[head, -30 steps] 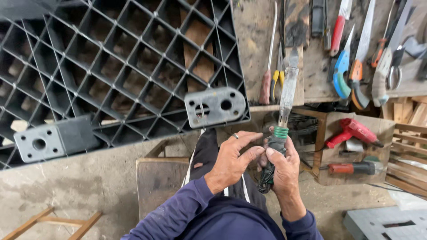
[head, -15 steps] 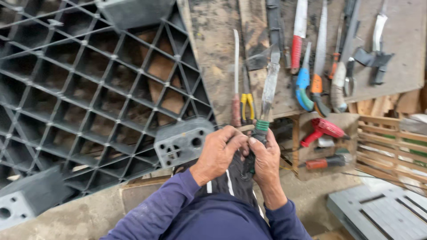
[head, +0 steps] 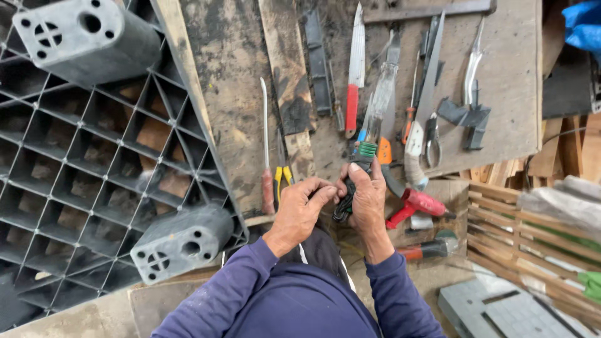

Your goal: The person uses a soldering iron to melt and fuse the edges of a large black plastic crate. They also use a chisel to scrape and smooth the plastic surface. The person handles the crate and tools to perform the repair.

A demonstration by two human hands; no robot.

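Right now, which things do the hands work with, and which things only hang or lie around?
In hand:
- left hand, at the tool's black cord
- right hand, gripping the green-collared tool

Lying or hanging about:
- red-handled knife
- screwdriver
- yellow-handled pliers
- red clamp
- black plastic pallet

Your left hand (head: 299, 211) and right hand (head: 368, 199) are bare, no gloves. You wear long dark blue sleeves (head: 238, 285), creased, cuffs at the wrists; dark trousers with a white stripe.
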